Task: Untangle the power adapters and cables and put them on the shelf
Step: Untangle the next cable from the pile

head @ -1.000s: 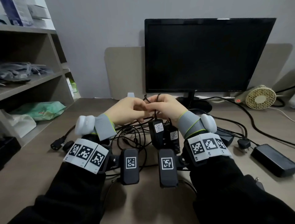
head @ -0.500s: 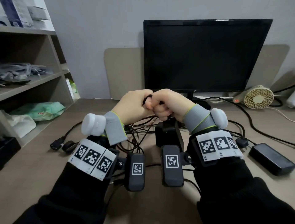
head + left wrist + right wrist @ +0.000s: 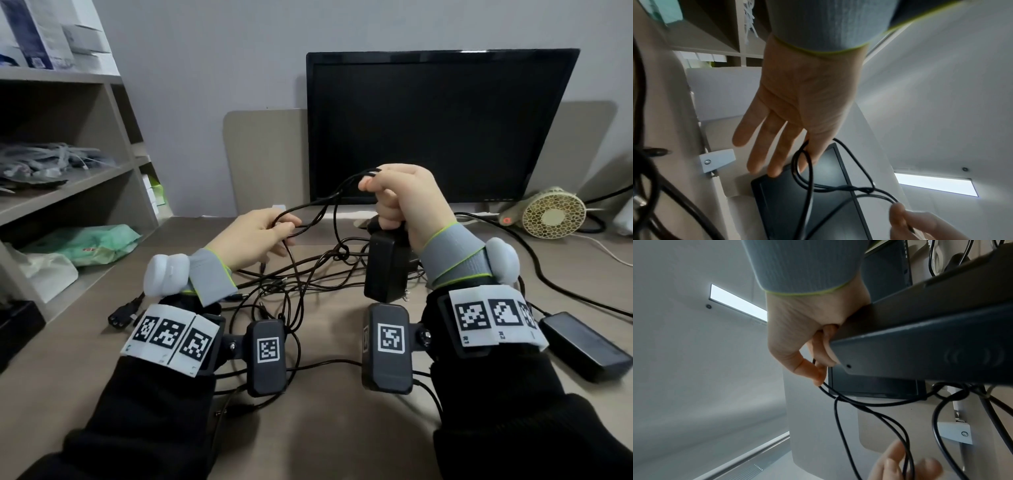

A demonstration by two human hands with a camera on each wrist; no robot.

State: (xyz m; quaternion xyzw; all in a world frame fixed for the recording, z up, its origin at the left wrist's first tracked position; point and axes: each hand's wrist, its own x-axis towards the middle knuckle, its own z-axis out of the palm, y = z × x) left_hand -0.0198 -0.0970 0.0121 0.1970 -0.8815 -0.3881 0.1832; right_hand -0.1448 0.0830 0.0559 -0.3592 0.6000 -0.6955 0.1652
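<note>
Right hand (image 3: 407, 202) grips adapter (image 3: 387, 267) and pinches cable (image 3: 322, 205); left hand (image 3: 253, 236) pinches its loop; draw apart slowly, avoiding tightening knots.

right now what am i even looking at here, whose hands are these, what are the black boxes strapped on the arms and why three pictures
These are a person's two bare hands; no robot. The black boxes strapped to the wrists are cameras. One picture comes from a head-worn camera looking down at the desk; the other two look along each hand from the wrists.

The right hand has lifted a black power adapter and pinches its thin black cable between thumb and forefinger. The left hand pinches the same cable further along, its other fingers straight.

On the desk lie a tangle of cables, another adapter at the right, a small fan and a dark monitor. The shelf stands at the left.
</note>
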